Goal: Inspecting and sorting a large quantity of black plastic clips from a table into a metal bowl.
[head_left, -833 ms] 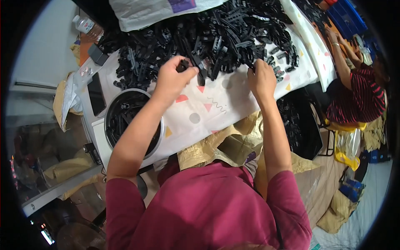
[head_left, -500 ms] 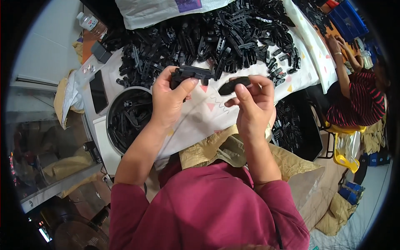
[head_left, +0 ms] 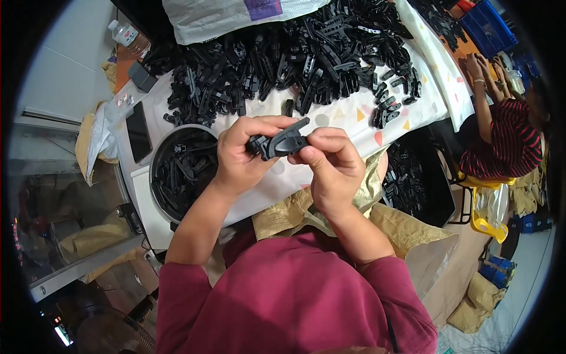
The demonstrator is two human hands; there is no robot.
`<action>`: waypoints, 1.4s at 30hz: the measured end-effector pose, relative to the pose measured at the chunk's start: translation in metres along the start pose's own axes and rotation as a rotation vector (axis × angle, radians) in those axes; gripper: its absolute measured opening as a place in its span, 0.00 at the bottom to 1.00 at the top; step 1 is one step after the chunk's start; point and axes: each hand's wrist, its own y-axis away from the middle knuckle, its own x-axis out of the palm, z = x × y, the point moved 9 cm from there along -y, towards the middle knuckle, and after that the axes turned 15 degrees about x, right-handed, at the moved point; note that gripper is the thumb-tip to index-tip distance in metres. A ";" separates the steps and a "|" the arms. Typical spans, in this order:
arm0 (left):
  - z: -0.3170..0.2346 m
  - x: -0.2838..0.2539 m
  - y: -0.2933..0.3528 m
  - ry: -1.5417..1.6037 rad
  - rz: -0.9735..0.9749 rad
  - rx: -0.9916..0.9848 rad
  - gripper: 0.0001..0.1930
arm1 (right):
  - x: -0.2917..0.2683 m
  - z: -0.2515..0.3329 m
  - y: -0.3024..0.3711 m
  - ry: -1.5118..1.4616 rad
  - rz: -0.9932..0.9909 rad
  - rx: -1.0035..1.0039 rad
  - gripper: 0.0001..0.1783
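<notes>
Both hands meet over the front of the table, above the patterned white cloth (head_left: 272, 109). My left hand (head_left: 240, 154) is closed around a long black plastic part (head_left: 299, 127), whose tip sticks out toward the upper right. Pinched between thumb and fingers of my right hand (head_left: 337, 168) is a smaller oval black plastic piece (head_left: 287, 144), laid against the long part. The left fingers cover much of the long part, so I cannot tell whether the two are joined. Beyond my hands lies a big heap of similar black plastic parts (head_left: 236, 71).
A round bin (head_left: 154, 177) with black parts stands at left, beside a phone (head_left: 139, 133). At right is a black tub (head_left: 439, 203) of parts. A white sack (head_left: 206, 23) lies on the heap. A person in a striped shirt (head_left: 501, 141) works at far right.
My hands have come together and moved nearer to me. The oval piece in my right hand now touches the long part, which has tilted up to the right.
</notes>
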 end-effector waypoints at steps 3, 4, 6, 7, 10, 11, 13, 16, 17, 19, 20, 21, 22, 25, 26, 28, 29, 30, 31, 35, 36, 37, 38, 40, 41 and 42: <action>-0.012 0.008 -0.004 0.051 0.028 -0.054 0.15 | -0.002 0.010 0.006 0.156 0.019 -0.112 0.08; -0.010 0.011 -0.003 0.112 0.012 -0.140 0.16 | -0.003 0.014 0.007 0.238 0.008 -0.142 0.09; -0.009 0.006 0.002 0.088 0.019 -0.045 0.17 | 0.005 0.016 0.005 0.385 -0.031 -0.140 0.11; 0.000 0.000 0.009 0.204 -0.069 -0.122 0.16 | 0.010 0.017 0.003 0.536 -0.074 -0.140 0.13; 0.005 -0.005 0.010 0.309 -0.120 -0.189 0.15 | 0.025 0.028 -0.001 0.842 0.053 -0.183 0.17; 0.011 -0.007 0.016 0.368 -0.095 -0.277 0.15 | 0.023 0.023 0.000 0.802 0.063 -0.133 0.18; 0.021 -0.004 0.025 0.458 -0.089 -0.402 0.14 | 0.021 0.022 0.006 0.845 0.041 -0.154 0.17; 0.033 -0.004 0.036 0.621 -0.246 -0.501 0.13 | 0.015 0.006 0.002 0.868 -0.001 -0.194 0.19; 0.036 -0.008 0.035 0.594 -0.293 -0.514 0.12 | 0.013 -0.010 -0.010 0.888 0.079 -0.100 0.20; 0.057 -0.028 0.041 0.568 -0.470 -0.648 0.12 | 0.001 -0.039 -0.029 1.115 0.084 -0.026 0.25; 0.073 -0.046 0.050 0.536 -0.646 -0.781 0.12 | -0.013 -0.056 -0.039 1.271 0.030 -0.021 0.23; 0.089 -0.070 0.054 0.511 -0.686 -0.768 0.11 | -0.024 -0.072 -0.050 1.366 -0.043 -0.042 0.17; 0.091 -0.075 0.047 0.461 -0.836 -0.776 0.08 | -0.022 -0.081 -0.060 1.361 -0.041 -0.038 0.17; 0.113 -0.098 0.022 0.024 -0.559 -0.706 0.13 | -0.016 -0.103 -0.079 1.626 -0.118 0.015 0.11; 0.125 -0.101 0.016 -0.206 -0.361 -0.698 0.16 | -0.016 -0.108 -0.084 1.692 -0.125 0.003 0.10; 0.133 -0.085 0.000 -0.749 0.032 -0.619 0.10 | -0.017 -0.113 -0.085 1.757 -0.127 -0.013 0.08; 0.139 -0.076 -0.004 -0.817 0.118 -0.656 0.10 | -0.022 -0.113 -0.082 1.701 -0.086 -0.005 0.10; 0.144 -0.070 -0.006 -0.885 0.204 -0.696 0.11 | -0.023 -0.110 -0.076 1.643 -0.042 0.005 0.13; 0.145 -0.068 -0.013 -1.003 0.237 -0.587 0.11 | -0.026 -0.104 -0.072 1.646 -0.043 0.004 0.13; 0.147 -0.019 -0.024 -0.865 0.408 -0.431 0.09 | -0.064 -0.075 -0.049 1.206 -0.121 0.242 0.14; 0.145 -0.004 -0.021 -0.834 0.432 -0.521 0.11 | -0.086 -0.080 -0.045 0.955 -0.215 0.406 0.16; 0.153 0.004 -0.012 -0.867 0.446 -0.552 0.13 | -0.101 -0.082 -0.042 0.776 -0.254 0.392 0.17; 0.161 0.011 -0.006 -0.897 0.456 -0.578 0.14 | -0.113 -0.083 -0.040 0.601 -0.292 0.371 0.18; 0.160 0.013 0.001 -0.947 0.431 -0.690 0.15 | -0.118 -0.077 -0.038 0.219 -0.408 0.513 0.21; 0.165 0.015 0.003 -0.919 0.408 -0.732 0.15 | -0.126 -0.067 -0.039 0.095 -0.467 0.530 0.21; 0.166 0.019 0.002 -0.918 0.408 -0.730 0.15 | -0.136 -0.061 -0.038 -0.034 -0.526 0.551 0.21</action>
